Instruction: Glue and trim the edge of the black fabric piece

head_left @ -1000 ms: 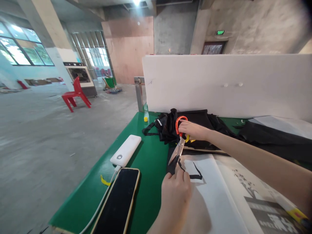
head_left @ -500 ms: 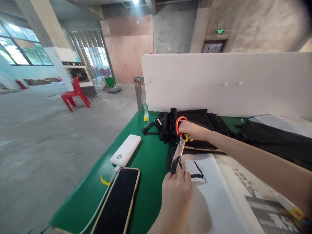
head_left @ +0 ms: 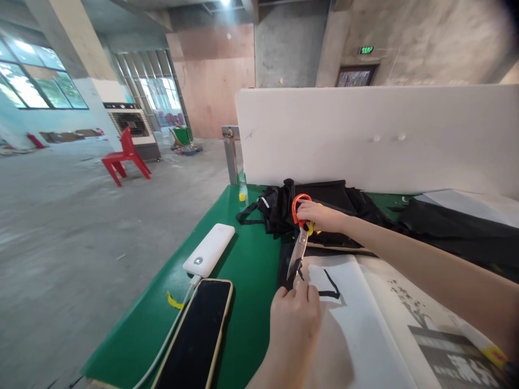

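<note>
My right hand (head_left: 322,217) is closed around the orange-handled scissors (head_left: 300,246), whose blades point down toward my left hand. Pinched in my left hand (head_left: 295,319) is a thin black strip (head_left: 331,294); its bent end comes out to the right over the white paper. A small dark piece of the strip shows at the scissor blades, just above my left fingertips. Whether the blades are fully closed on it is hard to make out. Bunched black cloth (head_left: 320,197) lies behind my right hand.
On the green tabletop (head_left: 247,313) to the left lie a white power bank (head_left: 210,249), a cabled phone (head_left: 197,335) and a yellow scrap (head_left: 173,300). White paper (head_left: 365,329) covers the right side. A white board (head_left: 357,140) stands along the back. A red chair (head_left: 126,156) is beyond.
The scissor tips have shifted very slightly to the right near the left fingers. Both hands stay almost where they were, still holding the scissors and strip.
</note>
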{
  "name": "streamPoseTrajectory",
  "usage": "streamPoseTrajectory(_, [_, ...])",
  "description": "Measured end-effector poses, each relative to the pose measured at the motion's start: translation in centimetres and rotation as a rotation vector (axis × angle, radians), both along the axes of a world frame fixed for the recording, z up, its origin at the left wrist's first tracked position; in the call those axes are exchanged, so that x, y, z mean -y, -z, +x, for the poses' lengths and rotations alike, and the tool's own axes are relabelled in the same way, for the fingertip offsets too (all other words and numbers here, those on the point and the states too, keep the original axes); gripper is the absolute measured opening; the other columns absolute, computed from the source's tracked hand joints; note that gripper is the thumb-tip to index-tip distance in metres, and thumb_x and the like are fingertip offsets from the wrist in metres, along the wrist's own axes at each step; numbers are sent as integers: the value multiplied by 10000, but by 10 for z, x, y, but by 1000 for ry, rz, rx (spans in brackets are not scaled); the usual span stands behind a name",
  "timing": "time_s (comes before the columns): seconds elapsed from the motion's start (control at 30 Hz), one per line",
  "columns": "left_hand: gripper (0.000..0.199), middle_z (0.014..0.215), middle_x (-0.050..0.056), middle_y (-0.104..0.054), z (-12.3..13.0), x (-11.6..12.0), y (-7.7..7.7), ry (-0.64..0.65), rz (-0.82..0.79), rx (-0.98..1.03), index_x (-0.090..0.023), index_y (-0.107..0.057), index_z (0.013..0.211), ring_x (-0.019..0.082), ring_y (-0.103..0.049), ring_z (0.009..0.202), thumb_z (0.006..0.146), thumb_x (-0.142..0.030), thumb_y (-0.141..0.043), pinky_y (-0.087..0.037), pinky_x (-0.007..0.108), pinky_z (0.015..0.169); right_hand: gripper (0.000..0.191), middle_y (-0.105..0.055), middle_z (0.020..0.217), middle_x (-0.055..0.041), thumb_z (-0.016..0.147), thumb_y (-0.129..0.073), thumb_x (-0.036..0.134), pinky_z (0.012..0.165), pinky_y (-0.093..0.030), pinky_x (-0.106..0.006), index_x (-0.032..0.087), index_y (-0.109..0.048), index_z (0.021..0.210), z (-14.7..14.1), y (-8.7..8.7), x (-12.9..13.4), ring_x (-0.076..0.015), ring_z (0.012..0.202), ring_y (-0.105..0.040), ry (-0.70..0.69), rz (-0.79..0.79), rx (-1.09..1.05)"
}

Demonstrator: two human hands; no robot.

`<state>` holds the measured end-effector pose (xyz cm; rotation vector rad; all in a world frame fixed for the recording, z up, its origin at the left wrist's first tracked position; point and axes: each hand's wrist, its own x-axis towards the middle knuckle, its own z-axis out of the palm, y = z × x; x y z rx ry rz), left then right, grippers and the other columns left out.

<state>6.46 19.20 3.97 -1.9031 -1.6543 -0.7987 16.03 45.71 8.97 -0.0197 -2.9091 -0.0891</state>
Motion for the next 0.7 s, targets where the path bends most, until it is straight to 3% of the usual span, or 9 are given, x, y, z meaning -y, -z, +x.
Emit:
streamPoseTrajectory(0.3, [175,550,-33,-481,1,2,-4,20,-15,24,-203,-459,601,120,-420,419,679,-73,-546,-294,283,437,181,-573,791,-17,637,-538,39,870,-377,-337,194,-543,730,-3,3,-4,-168,858,-495,15,-10,10])
streamPoseTrajectory(0.7, [206,518,-24,-475,3,1,-1,12,14,-8,-194,-468,584,119,-420,401,630,0,-521,-291,277,432,222,-597,799,-2,675,-480,27,1013,-273,-370,207,-551,784,-1,-3,2,-149,829,-534,-14,24,6])
